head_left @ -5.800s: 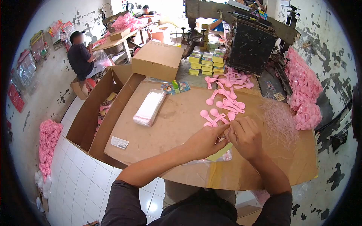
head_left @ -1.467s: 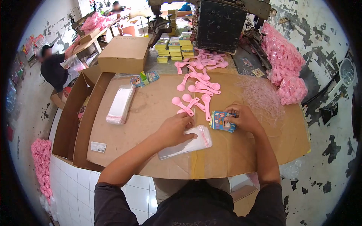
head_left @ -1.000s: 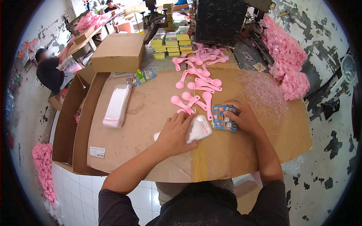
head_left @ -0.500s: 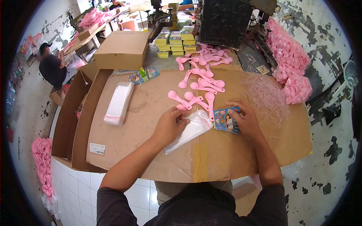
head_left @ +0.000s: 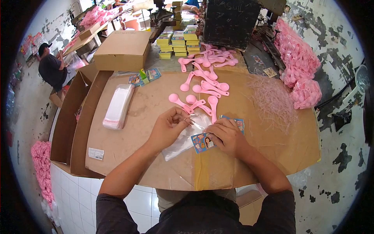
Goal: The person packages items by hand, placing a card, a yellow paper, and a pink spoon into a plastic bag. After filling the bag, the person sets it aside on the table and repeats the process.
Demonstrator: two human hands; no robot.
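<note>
My right hand (head_left: pixel 228 136) holds a blue printed card (head_left: pixel 202 142) over the lower right part of the clear plastic bags (head_left: pixel 177 144). Behind that hand lie more blue cards (head_left: pixel 239 124), partly covered by it. My left hand (head_left: pixel 169 126) pinches the upper left edge of the clear bags, fingers closed together. Just beyond both hands, pink spoons (head_left: pixel 212 103) are spread on the cardboard, one with its handle reaching down to the bags.
The cardboard-topped table (head_left: pixel 117 156) carries a second bag stack (head_left: pixel 119 105) at left. Beyond stand a closed carton (head_left: pixel 120 48), yellow-edged card stacks (head_left: pixel 179 42) and a black box (head_left: pixel 231 23). Pink shreds (head_left: pixel 270 99) lie right. A person (head_left: pixel 52 68) sits at far left.
My right hand has moved left from the card pile with a card, to the bags. My left hand stays at the bags' upper edge. The view has shifted slightly.
</note>
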